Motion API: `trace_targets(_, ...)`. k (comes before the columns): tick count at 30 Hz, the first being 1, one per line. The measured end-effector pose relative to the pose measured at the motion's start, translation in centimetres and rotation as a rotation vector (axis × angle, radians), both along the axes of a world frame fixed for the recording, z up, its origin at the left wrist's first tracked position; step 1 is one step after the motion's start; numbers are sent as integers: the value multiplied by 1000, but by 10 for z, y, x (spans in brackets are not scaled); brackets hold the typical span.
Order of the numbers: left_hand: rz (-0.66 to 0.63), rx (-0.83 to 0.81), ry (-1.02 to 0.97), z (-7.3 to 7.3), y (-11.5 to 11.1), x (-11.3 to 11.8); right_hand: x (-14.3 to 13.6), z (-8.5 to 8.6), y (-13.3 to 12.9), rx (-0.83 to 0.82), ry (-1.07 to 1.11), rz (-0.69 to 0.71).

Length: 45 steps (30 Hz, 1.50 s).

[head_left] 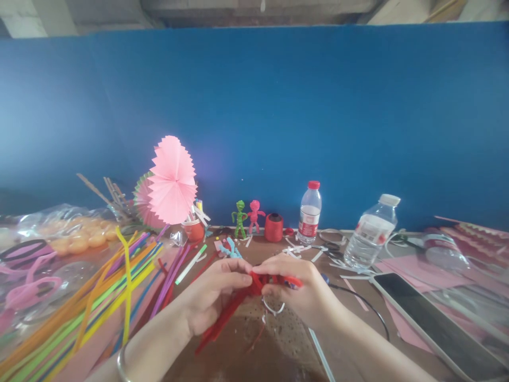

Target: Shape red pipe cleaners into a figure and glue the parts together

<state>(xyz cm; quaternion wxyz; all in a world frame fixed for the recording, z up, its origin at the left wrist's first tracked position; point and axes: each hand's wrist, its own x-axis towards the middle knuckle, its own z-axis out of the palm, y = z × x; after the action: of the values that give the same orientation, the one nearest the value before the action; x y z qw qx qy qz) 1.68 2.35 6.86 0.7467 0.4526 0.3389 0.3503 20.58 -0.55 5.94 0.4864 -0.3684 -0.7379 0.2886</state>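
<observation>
Red pipe cleaners point(229, 314) are pinched between my two hands above the middle of the table. My left hand point(217, 292) is closed on them, with long red ends hanging below its fingers. My right hand point(300, 286) closes around the red part from the other side; its fingertips nearly meet the left ones. A red-orange loop point(293, 281) shows against the right fingers, and I cannot make out what it belongs to. Beyond my hands stand a green pipe-cleaner figure point(239, 218) and a pink one point(255, 216). A light blue twisted piece point(229, 248) lies nearer.
Many coloured pipe cleaners point(128, 281) spread across the left. A pink paper fan point(173, 180) rises behind them. A red thread spool point(273, 228), a red-capped bottle point(310, 215) and a tilted white-capped bottle point(371, 233) stand at the back. A phone point(433, 323) lies right, near white scraps point(296, 249).
</observation>
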Motion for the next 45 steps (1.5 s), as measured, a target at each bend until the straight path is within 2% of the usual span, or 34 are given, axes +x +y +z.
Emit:
trace_targets(6, -10, 72, -9, -1, -1, 2, -1, 3, -1, -30, -16, -42)
trace_targets(10, 0, 172, 55, -3, -2, 3, -2, 3, -2, -76, -20, -26)
trace_targets(16, 163, 428, 244, -3, -1, 1, -4, -4, -1, -85, 82, -111)
trace_targets(19, 231, 689, 351, -3, -4, -1, -7, -4, -3, -146, 233, -70)
trace_targets(22, 301, 1118, 487, -3, -7, -2, -11, -2, -5, -241, 368, -40)
trace_targets(25, 349, 1497, 547, -2, -8, -3, -15, 1, -6, -346, 410, -62)
trace_targets(27, 357, 1656, 567, -1, -8, -4, -16, 1, -6, -407, 459, -65)
trace_targets(29, 352, 1740, 600, -2, -8, -5, -17, 1, -6, -467, 541, -40)
trace_targets(31, 345, 1777, 627, -2, -8, -6, -18, 0, -7, -549, 634, 14)
trace_targets(34, 334, 1729, 634, -3, -9, -6, -18, -1, -7, -641, 721, 101)
trace_targets(36, 326, 1651, 624, -4, -9, -4, -17, -3, -7, -602, 689, 105)
trace_targets(39, 310, 1553, 619, -6, -9, -3, -16, -8, -6, -461, 538, 53)
trace_targets(45, 298, 1543, 603, -6, -8, -3, -16, -8, -8, -361, 407, -4)
